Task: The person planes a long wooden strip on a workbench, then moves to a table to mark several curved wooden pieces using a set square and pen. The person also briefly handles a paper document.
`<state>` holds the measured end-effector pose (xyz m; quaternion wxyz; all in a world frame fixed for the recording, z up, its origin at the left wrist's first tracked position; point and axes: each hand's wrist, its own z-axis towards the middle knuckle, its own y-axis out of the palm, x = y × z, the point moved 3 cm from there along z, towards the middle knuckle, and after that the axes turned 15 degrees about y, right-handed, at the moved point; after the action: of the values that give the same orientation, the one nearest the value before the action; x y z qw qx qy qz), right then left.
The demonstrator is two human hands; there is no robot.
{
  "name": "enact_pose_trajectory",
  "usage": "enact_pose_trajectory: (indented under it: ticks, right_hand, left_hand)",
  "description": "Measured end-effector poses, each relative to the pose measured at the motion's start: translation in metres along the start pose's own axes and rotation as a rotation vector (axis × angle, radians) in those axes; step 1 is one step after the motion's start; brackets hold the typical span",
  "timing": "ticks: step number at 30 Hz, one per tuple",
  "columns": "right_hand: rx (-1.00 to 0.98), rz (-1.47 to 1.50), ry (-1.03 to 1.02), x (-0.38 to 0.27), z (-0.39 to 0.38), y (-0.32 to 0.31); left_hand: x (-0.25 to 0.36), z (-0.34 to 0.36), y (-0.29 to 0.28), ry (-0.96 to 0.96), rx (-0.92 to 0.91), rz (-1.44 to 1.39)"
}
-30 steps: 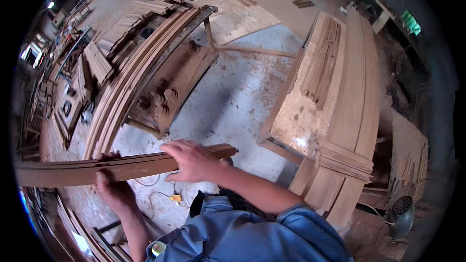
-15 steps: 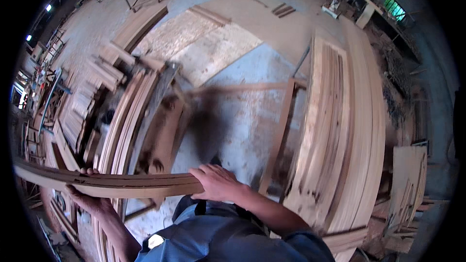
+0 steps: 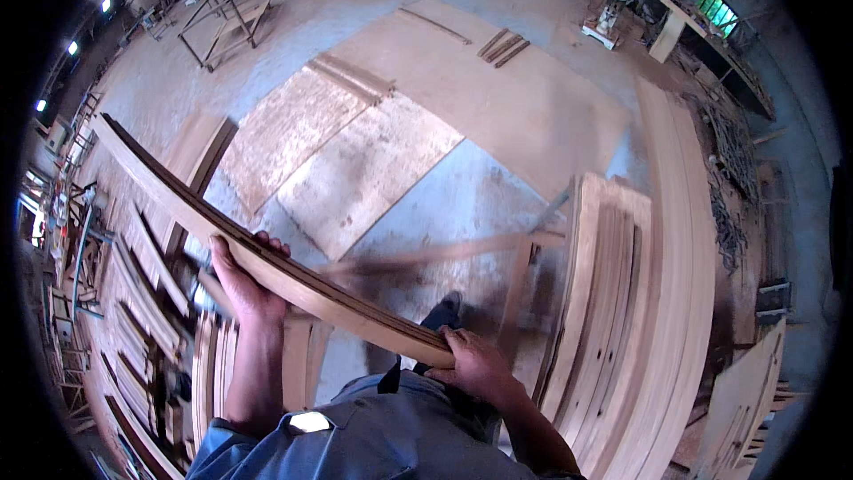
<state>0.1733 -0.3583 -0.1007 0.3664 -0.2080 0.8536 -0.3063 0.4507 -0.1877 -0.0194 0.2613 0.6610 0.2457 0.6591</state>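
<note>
A long bundle of stacked wooden strips slants from the upper left to just in front of my body. My left hand grips it from below near its middle, thumb on the near face and fingertips over the far edge. My right hand is wrapped round its lower right end. Under the strips at the left lie more lengths of wood on a rack, partly hidden. My shoe shows on the floor just beyond the bundle.
Long boards and bundled strips lie on a bench at my right. Flat sheets cover part of the floor ahead. Metal trolleys and a green machine stand at the back; sheet offcuts lean at the lower right.
The bundle has swung from nearly level to a steep slant, its far end raised, with my left hand higher. The view has shifted forward, showing more floor beyond the benches.
</note>
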Motion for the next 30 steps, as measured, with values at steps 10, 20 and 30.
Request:
enact_pose_trajectory:
  ticks: [10, 20, 30]
  right_hand:
    - [-0.090, 0.138, -0.042, 0.029, 0.187, -0.214]
    - [-0.471, 0.243, 0.499, 0.119, 0.423, -0.356]
    - [-0.685, 1.136, 0.595, 0.109, 0.648, -0.533]
  left_hand:
    - [-0.152, 0.167, 0.162, -0.065, 0.130, 0.188]
    - [-0.481, 0.389, 0.209, -0.434, 0.214, 0.251]
    - [-0.670, 0.609, 0.419, -0.653, -0.194, 0.366]
